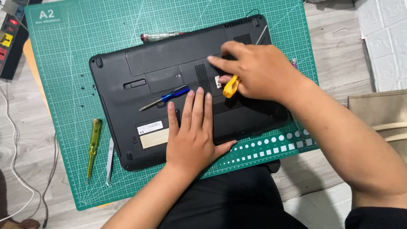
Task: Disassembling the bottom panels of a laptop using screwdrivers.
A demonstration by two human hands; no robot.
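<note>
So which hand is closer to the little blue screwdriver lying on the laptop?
Left. The left hand lies flat on the laptop, its fingertips just below the blue screwdriver. The right hand is farther off to the side, holding a yellow-handled tool.

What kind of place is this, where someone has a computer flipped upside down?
Probably a small repair spot at home or in a workshop. A black laptop lies bottom-up on a green cutting mat, screwdrivers like the yellow-green one lie about, and a power strip sits on the wooden floor.
</note>
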